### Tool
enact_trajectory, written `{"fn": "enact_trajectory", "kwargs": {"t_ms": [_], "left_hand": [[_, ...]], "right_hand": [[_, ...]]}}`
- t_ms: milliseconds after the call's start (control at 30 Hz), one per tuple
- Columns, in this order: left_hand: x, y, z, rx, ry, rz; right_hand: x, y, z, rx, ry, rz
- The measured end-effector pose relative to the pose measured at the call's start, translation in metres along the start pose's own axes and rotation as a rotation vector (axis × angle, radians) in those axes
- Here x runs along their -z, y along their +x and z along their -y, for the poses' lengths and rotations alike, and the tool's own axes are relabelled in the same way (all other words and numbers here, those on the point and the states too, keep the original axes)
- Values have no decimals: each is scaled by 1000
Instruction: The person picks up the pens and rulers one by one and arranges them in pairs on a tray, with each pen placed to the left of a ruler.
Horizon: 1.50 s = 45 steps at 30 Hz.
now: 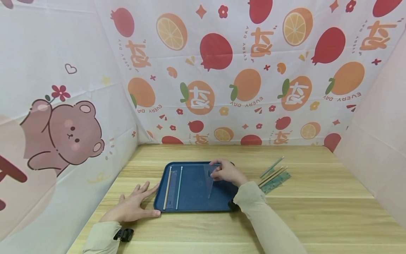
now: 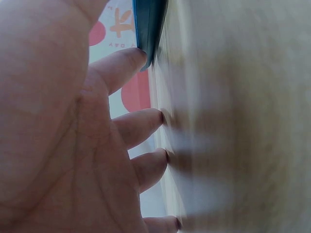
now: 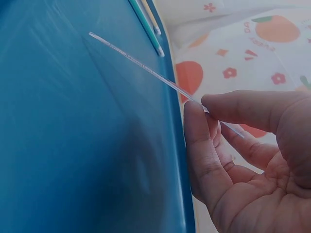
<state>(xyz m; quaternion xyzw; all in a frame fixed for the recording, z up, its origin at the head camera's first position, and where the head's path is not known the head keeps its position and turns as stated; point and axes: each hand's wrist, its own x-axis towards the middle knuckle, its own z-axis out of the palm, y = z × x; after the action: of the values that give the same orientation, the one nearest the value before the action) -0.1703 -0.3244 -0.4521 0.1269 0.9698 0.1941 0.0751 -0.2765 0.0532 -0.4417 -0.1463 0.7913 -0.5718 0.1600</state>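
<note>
1. Wooden table (image 1: pixel 317 211) with fruit-print cloth walls (image 1: pixel 222 70) in the head view. I see a blue tray (image 1: pixel 193 204) mid-table, my right hand (image 1: pixel 226 173) pinching a clear triangle ruler (image 1: pixel 208 183) over the tray's right half. My left hand (image 1: pixel 134 206) lies flat, fingers spread, on the table touching the tray's left edge. Sticks (image 1: pixel 172 187) lie in the tray's left part; more sticks and a green ruler (image 1: pixel 274 178) sit right of the tray.
2. Left wrist: fingers (image 2: pixel 141 121) straight on wood, holding nothing, top one against the tray rim (image 2: pixel 148 24).
3. Right wrist: thumb and fingertips (image 3: pixel 194 116) pinch the ruler's edge (image 3: pixel 141 65) above the tray.
</note>
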Motion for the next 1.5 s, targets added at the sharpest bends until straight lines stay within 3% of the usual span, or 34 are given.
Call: {"fn": "enact_trajectory", "kwargs": {"t_ms": [533,967,1267,1500], "left_hand": [[-1,0,0,-8,10,5],[-2,0,1,12,-3,7],[-4,0,1,11,-11,1],[-4,1,1,13,-12,-2]], "right_hand": [[-31,21,3,-49,-20,13],[-61,30,10,-128,-59,-61],[-75,34,12,-170,-131,-124],[-81,33,19,-184,-259,-147]]}}
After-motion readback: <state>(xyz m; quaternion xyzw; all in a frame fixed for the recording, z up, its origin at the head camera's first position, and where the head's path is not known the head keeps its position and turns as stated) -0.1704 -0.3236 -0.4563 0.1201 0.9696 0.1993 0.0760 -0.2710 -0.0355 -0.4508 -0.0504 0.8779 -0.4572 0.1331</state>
